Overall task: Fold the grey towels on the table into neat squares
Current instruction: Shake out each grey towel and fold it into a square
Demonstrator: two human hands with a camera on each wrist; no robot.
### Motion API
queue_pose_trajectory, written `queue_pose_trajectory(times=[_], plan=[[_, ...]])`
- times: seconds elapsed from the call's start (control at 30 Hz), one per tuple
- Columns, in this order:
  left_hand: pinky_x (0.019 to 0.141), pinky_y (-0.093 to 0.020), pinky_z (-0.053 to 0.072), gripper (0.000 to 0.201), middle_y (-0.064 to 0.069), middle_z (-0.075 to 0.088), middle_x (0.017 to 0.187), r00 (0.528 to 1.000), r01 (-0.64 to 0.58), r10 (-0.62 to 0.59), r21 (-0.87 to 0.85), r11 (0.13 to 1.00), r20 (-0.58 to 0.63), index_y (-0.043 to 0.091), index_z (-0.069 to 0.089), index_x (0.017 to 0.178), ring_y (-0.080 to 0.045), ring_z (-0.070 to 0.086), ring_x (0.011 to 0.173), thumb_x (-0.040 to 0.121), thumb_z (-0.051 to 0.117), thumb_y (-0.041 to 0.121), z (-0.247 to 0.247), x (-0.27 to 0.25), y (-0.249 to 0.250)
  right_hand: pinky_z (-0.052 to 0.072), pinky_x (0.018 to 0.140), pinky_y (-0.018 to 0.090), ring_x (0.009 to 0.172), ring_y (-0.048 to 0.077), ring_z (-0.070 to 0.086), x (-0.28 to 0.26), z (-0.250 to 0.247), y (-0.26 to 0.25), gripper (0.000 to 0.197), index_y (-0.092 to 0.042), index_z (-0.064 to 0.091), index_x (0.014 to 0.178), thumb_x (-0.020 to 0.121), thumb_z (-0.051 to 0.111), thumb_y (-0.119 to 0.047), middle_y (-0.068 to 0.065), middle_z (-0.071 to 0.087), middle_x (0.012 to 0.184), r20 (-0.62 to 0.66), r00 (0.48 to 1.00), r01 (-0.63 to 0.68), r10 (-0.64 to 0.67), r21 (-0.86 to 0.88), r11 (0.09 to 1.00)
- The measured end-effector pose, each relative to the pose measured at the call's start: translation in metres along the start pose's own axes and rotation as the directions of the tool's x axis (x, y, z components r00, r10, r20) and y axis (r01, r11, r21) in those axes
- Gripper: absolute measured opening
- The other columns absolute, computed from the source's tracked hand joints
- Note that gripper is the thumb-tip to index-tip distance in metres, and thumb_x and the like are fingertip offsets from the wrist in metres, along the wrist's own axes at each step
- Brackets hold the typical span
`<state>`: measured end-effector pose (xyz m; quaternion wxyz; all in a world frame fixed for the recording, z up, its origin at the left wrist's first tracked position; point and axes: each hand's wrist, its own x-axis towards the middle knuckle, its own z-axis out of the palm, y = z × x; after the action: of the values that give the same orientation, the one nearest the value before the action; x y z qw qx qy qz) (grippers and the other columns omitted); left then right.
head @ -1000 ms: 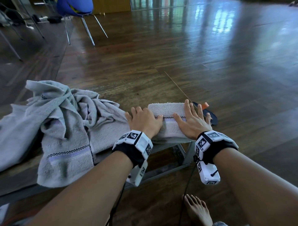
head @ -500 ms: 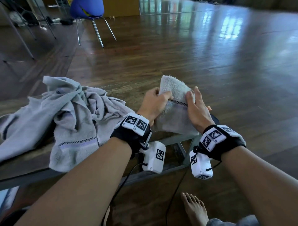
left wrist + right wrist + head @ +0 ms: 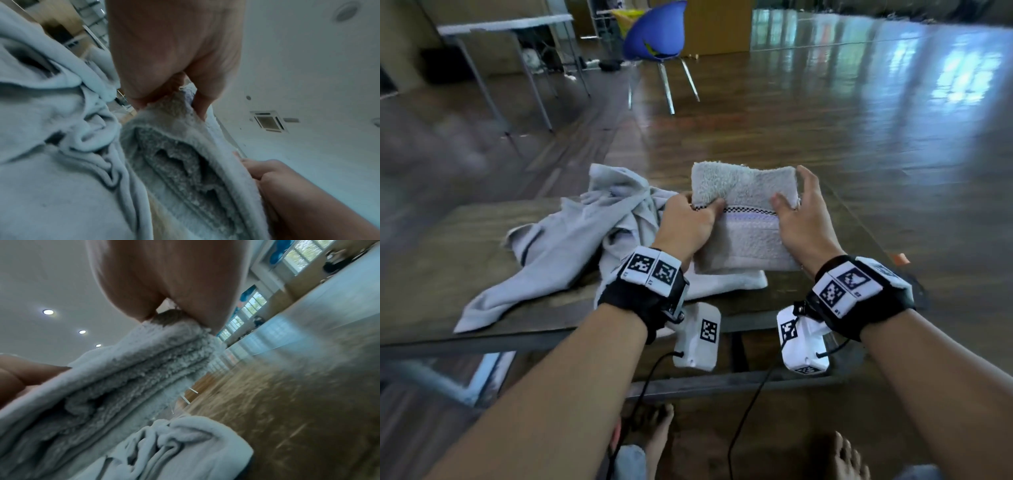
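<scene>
Gripping folded towel (image 3: 744, 219), both hands (image 3: 690, 226) (image 3: 803, 222); stacked layers (image 3: 131, 369) only in wrist views.

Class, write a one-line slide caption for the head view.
Both hands, left and right, grip a folded grey towel beside a crumpled towel pile.

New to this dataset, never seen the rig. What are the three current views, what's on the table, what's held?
No robot: a person's bare hands, with tagged bands and small white cameras at the wrists. The head view looks down from the forehead; each wrist view looks along one hand. The left hand and right hand grip a folded grey towel by its sides, raised off the table. Both wrist views show its stacked layers. A crumpled pile of unfolded grey towels lies on the table to its left.
</scene>
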<state>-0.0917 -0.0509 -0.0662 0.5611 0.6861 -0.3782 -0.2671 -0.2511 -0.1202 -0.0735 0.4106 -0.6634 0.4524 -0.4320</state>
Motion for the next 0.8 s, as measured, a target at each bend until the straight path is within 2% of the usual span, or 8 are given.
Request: queue_pose_trajectory(times=[0.1, 0.2, 0.33, 0.43, 0.53, 0.63, 0.7, 0.8], plan=[[0.072, -0.028, 0.056, 0.014, 0.001, 0.073, 0.086, 0.999, 0.009, -0.007, 0.059, 0.998, -0.04, 0.02, 0.067, 0.076, -0.017, 0.069, 0.083, 0.087, 0.073, 0.029, -0.038, -0.002, 0.002, 0.051, 0.081, 0.026, 0.105, 0.013, 0.061, -0.004, 0.032, -0.015, 0.057, -0.019, 0.027, 0.154, 0.102, 0.052, -0.019, 0.004, 0.055, 0.137, 0.056, 0.998, 0.032, -0.033, 0.019, 0.999], [0.091, -0.044, 0.057, 0.025, -0.01, 0.075, 0.102, 0.996, 0.084, -0.082, 0.048, 0.995, -0.039, 0.009, 0.071, 0.102, -0.027, 0.07, 0.098, 0.087, 0.072, 0.029, -0.083, -0.008, 0.013, 0.047, 0.059, 0.019, 0.08, 0.006, 0.059, -0.008, 0.063, -0.036, 0.06, -0.02, 0.023, 0.154, 0.099, 0.045, -0.013, 0.004, 0.058, 0.124, 0.144, 0.988, 0.055, -0.063, 0.062, 0.997], [0.061, -0.032, 0.058, 0.015, -0.001, 0.075, 0.085, 0.99, 0.135, -0.135, 0.001, 0.991, 0.036, 0.014, 0.068, 0.102, -0.019, 0.071, 0.072, 0.091, 0.068, 0.024, -0.163, -0.032, 0.026, 0.048, 0.056, 0.02, 0.063, -0.003, 0.058, -0.03, 0.098, -0.074, 0.062, -0.025, 0.021, 0.153, 0.098, 0.043, -0.01, -0.004, 0.062, 0.1, 0.283, 0.941, 0.161, -0.185, 0.106, 0.981], [0.072, -0.038, 0.059, 0.024, 0.0, 0.071, 0.101, 0.993, 0.112, -0.109, 0.062, 0.992, -0.045, 0.021, 0.061, 0.12, -0.021, 0.068, 0.082, 0.096, 0.062, 0.027, -0.222, -0.067, 0.023, 0.051, 0.059, 0.02, 0.068, 0.0, 0.062, -0.056, 0.131, -0.118, 0.064, -0.02, 0.02, 0.151, 0.096, 0.048, -0.005, -0.001, 0.063, 0.097, 0.423, 0.878, 0.2, -0.226, 0.106, 0.974], [0.064, -0.031, 0.056, 0.025, 0.004, 0.069, 0.093, 0.975, 0.108, -0.11, -0.021, 0.994, -0.194, 0.022, 0.059, 0.124, -0.012, 0.067, 0.073, 0.099, 0.057, 0.029, -0.277, -0.103, 0.014, 0.048, 0.077, 0.03, 0.092, 0.013, 0.06, -0.083, 0.173, -0.174, 0.056, -0.018, 0.032, 0.14, 0.09, 0.055, -0.007, 0.013, 0.062, 0.121, 0.551, 0.788, 0.258, -0.272, 0.106, 0.96], [0.078, -0.038, 0.055, 0.021, 0.002, 0.073, 0.105, 0.925, 0.108, -0.138, -0.104, 0.989, -0.353, 0.024, 0.064, 0.118, -0.021, 0.069, 0.093, 0.099, 0.057, 0.031, -0.328, -0.146, -0.012, 0.05, 0.088, 0.038, 0.104, 0.022, 0.06, -0.122, 0.223, -0.216, 0.057, -0.021, 0.037, 0.139, 0.087, 0.059, -0.017, 0.006, 0.061, 0.12, 0.669, 0.685, 0.349, -0.287, 0.045, 0.936], [0.085, -0.039, 0.055, 0.021, 0.0, 0.073, 0.109, 0.86, 0.086, -0.179, -0.211, 0.974, -0.478, 0.019, 0.064, 0.119, -0.022, 0.07, 0.1, 0.099, 0.057, 0.023, -0.354, -0.177, -0.039, 0.046, 0.071, 0.027, 0.091, 0.018, 0.058, -0.154, 0.259, -0.228, 0.057, -0.023, 0.037, 0.141, 0.088, 0.059, -0.021, 0.001, 0.061, 0.107, 0.766, 0.585, 0.434, -0.265, -0.02, 0.901], [0.063, -0.019, 0.056, 0.021, 0.012, 0.076, 0.091, 0.736, 0.037, -0.27, -0.362, 0.931, -0.621, 0.016, 0.062, 0.117, -0.005, 0.072, 0.082, 0.098, 0.057, 0.011, -0.377, -0.22, -0.091, 0.04, 0.064, 0.025, 0.093, 0.019, 0.056, -0.202, 0.312, -0.215, 0.055, -0.02, 0.035, 0.144, 0.093, 0.056, -0.018, 0.001, 0.055, 0.121, 0.894, 0.419, 0.448, -0.16, -0.051, 0.893]])
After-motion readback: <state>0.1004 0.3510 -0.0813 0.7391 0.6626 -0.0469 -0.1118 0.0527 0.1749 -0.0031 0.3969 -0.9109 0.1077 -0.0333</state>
